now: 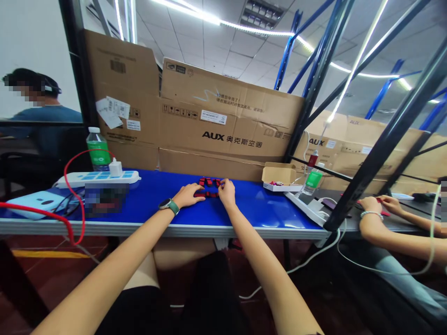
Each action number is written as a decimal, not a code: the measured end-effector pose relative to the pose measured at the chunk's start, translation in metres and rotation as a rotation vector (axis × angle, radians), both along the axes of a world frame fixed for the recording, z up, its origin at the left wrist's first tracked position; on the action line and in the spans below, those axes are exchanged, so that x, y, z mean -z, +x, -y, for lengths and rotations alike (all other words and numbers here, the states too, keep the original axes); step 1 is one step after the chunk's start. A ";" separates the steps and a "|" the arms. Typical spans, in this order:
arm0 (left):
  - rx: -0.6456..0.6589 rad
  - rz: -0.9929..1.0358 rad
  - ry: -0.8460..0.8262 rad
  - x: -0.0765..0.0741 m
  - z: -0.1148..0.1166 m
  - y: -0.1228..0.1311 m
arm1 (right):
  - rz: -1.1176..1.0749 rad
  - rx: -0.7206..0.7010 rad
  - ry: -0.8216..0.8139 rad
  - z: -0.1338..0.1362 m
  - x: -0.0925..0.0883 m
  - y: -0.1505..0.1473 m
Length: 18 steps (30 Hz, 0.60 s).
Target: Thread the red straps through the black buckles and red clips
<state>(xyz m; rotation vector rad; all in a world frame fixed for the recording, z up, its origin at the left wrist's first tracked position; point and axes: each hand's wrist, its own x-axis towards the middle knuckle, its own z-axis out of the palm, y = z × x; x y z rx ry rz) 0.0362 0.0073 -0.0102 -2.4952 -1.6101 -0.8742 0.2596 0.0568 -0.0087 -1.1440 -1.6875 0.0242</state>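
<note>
On the blue tabletop lies a red-and-black strap [210,194] with small dark pieces along it, formed into a loop; its exact kind is too small to make out. My left hand [186,195], a watch on its wrist, rests at the strap's left end, which passes between the thumb and fingers. At the right side, my right hand [227,191] pinches the strap with bent fingers. The fingertips partly hide both ends. Between the two hands, the strap's far part [208,182] lies against the table.
A white power strip [99,178], a bottle [98,151] and a light-blue case [40,204] stand left. Red cable [83,209] loops over the table edge. An open small box [279,179] sits right. Cardboard [223,135] walls the back. A co-worker's hands [372,204] work at right.
</note>
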 end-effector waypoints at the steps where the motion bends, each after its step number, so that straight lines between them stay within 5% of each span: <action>1: 0.004 -0.007 0.011 0.000 0.000 0.001 | 0.034 -0.023 0.005 0.000 0.000 -0.002; 12: 0.102 0.011 0.042 -0.006 0.008 0.011 | 0.254 -0.447 0.024 0.010 -0.003 -0.020; 18: 0.161 0.023 0.058 -0.008 0.011 0.015 | -0.028 -0.330 0.047 0.009 -0.006 -0.020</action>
